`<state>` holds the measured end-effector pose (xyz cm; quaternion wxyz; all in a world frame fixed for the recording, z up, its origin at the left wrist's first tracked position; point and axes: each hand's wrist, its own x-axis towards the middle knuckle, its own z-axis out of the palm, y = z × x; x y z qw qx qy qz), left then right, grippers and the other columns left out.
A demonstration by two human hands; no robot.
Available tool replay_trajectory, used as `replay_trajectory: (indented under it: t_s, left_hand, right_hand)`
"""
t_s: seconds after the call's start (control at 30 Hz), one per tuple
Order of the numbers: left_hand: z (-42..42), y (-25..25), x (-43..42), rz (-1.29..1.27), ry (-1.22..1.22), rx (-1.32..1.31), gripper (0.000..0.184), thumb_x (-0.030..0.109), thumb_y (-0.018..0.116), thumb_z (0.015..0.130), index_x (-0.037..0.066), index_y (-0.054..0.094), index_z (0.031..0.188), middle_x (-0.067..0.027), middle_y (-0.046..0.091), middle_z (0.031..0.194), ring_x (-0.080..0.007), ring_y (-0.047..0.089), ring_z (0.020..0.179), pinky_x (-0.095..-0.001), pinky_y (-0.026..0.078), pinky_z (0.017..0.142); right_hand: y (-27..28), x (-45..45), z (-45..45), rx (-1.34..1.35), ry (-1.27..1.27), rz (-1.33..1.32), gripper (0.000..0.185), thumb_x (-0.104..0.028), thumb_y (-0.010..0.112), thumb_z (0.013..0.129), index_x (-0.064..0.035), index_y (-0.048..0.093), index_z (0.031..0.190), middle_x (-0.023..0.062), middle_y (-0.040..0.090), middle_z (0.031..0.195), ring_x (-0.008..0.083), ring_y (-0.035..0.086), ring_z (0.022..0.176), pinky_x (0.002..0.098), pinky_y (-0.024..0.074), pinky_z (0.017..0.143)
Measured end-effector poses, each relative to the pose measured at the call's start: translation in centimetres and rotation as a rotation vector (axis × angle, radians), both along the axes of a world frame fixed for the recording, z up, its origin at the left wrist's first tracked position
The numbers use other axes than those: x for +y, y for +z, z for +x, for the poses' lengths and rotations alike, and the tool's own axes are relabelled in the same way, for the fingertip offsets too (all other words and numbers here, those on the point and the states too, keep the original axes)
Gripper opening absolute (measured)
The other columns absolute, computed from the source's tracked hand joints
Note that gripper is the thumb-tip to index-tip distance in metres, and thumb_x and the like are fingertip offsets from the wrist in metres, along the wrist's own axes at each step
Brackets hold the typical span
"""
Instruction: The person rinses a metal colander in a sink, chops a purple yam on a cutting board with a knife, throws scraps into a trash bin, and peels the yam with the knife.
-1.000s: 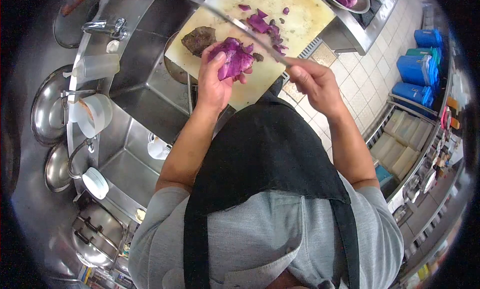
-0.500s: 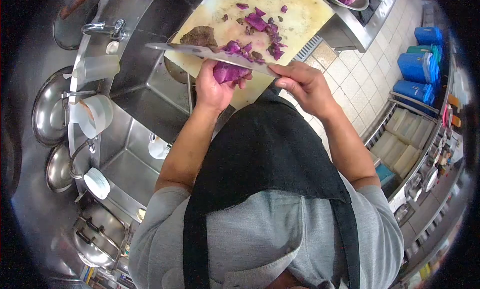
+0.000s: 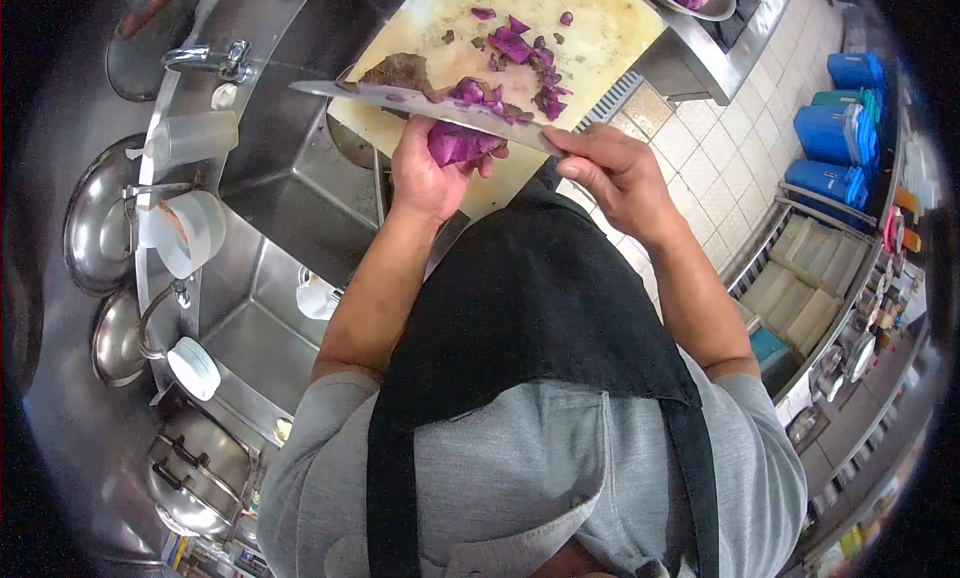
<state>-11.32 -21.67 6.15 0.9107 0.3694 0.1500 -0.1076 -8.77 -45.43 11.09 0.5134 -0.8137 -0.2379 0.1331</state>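
Observation:
My left hand (image 3: 428, 178) is wrapped round a purple vegetable piece (image 3: 462, 146), held over the near edge of the cutting board (image 3: 600, 38). The fingers of my right hand (image 3: 612, 173) are closed on the handle of a large knife (image 3: 400, 100). Its blade points left and crosses over the purple piece, hiding part of it. A brown, rough-skinned chunk (image 3: 402, 71) rests on the board just beyond the blade. Purple scraps (image 3: 512, 45) and small dark peelings lie scattered on the board to the right of it.
Metal sinks (image 3: 300, 213) with a faucet (image 3: 208, 58) and plastic containers (image 3: 190, 133) are at the left. At the upper right, a metal bowl (image 3: 728, 0) holds another purple piece. Blue bins (image 3: 832, 136) stand beyond the tiled floor at the right.
The knife has swung down from a raised slant to lie across the purple piece. My right hand has lowered slightly. In the last half second both hands have barely moved.

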Motion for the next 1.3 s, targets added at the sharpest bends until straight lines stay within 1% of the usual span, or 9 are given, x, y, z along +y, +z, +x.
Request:
replay_trajectory:
  t_s: [0.37,0.57,0.8,0.97,1.07,1.1,1.13,1.2,1.3]
  left_hand:
    - [-0.4,0.2,0.3,-0.002,-0.044,0.003,0.054,0.050,0.038,0.099,0.005,0.054,0.124,-0.0160,0.068,0.100,-0.0310,0.068,0.076,-0.0325,0.048,0.053]
    - [-0.8,0.6,0.7,-0.172,-0.003,-0.046,0.050,0.048,0.041,0.099,0.006,0.053,0.125,-0.0152,0.065,0.100,-0.0313,0.067,0.073,-0.0315,0.049,0.048]
    - [-0.3,0.5,0.6,-0.197,-0.068,0.003,0.054,0.050,0.042,0.097,0.006,0.053,0.127,-0.0125,0.067,0.097,-0.0308,0.067,0.076,-0.0332,0.051,0.054]
    - [0.1,0.4,1.1,-0.202,-0.048,0.027,0.048,0.049,0.043,0.101,0.010,0.054,0.127,-0.0118,0.065,0.111,-0.0345,0.068,0.086,-0.0392,0.053,0.062]
    - [0.1,-0.6,1.4,-0.229,0.042,0.043,0.046,0.045,0.042,0.103,0.007,0.058,0.123,-0.0139,0.067,0.108,-0.0312,0.067,0.092,-0.0425,0.054,0.071]
    - [0.1,-0.9,1.5,-0.228,0.043,0.043,0.046,0.045,0.042,0.103,0.007,0.058,0.123,-0.0139,0.067,0.108,-0.0312,0.067,0.092,-0.0425,0.054,0.071]
    - [0.1,-1.2,1.6,-0.264,0.042,0.048,0.044,0.044,0.042,0.103,0.007,0.059,0.119,-0.0130,0.067,0.105,-0.0300,0.067,0.092,-0.0423,0.054,0.071]
    - [0.2,-1.5,1.5,-0.301,0.044,0.052,0.042,0.044,0.042,0.104,0.008,0.060,0.114,-0.0121,0.066,0.102,-0.0288,0.066,0.092,-0.0421,0.053,0.071]
    - [0.5,-1.7,1.1,-0.258,0.183,0.181,0.043,0.053,0.050,0.098,0.014,0.062,0.111,-0.0104,0.068,0.094,-0.0330,0.066,0.086,-0.0414,0.053,0.071]
  right_hand:
    - [-3.6,-0.1,0.0,-0.215,-0.132,0.007,0.033,-0.023,0.076,0.083,-0.0098,0.072,0.114,0.0112,0.063,0.083,0.0258,0.062,0.070,0.0331,0.0497,0.064]
    - [-7.8,-3.5,0.9,0.029,-0.316,0.007,0.027,-0.014,0.066,0.094,0.0000,0.068,0.118,0.0072,0.065,0.092,0.0134,0.059,0.086,0.0256,0.0460,0.079]
    - [-1.7,-0.7,0.2,-0.094,-0.021,0.049,0.030,-0.019,0.072,0.089,-0.0038,0.070,0.115,0.0088,0.062,0.081,0.0175,0.060,0.076,0.0300,0.0473,0.071]
    - [-4.5,-1.2,0.4,0.102,-0.267,0.066,0.029,-0.020,0.069,0.092,-0.0040,0.070,0.116,0.0094,0.066,0.085,0.0176,0.061,0.077,0.0295,0.0481,0.073]
    - [-2.9,-1.6,0.0,0.168,-0.207,0.035,0.028,-0.020,0.068,0.093,-0.0035,0.070,0.116,0.0098,0.068,0.088,0.0176,0.062,0.080,0.0298,0.0489,0.076]
    - [-2.4,-1.5,-0.1,0.150,-0.137,0.046,0.030,-0.020,0.065,0.096,-0.0042,0.068,0.120,0.0017,0.061,0.086,0.0094,0.052,0.075,0.0243,0.0441,0.070]
    - [-1.7,-1.4,-0.3,0.151,-0.136,0.045,0.030,-0.020,0.065,0.096,-0.0042,0.068,0.120,0.0017,0.061,0.086,0.0094,0.052,0.075,0.0243,0.0441,0.070]
    - [0.1,-0.8,-0.8,0.135,-0.049,0.064,0.028,-0.020,0.068,0.092,-0.0029,0.070,0.114,0.0109,0.068,0.086,0.0194,0.062,0.079,0.0314,0.0491,0.075]
    - [0.9,-0.3,-1.4,0.028,0.011,0.035,0.030,-0.021,0.072,0.088,-0.0043,0.071,0.114,0.0114,0.063,0.080,0.0233,0.061,0.074,0.0334,0.0484,0.069]
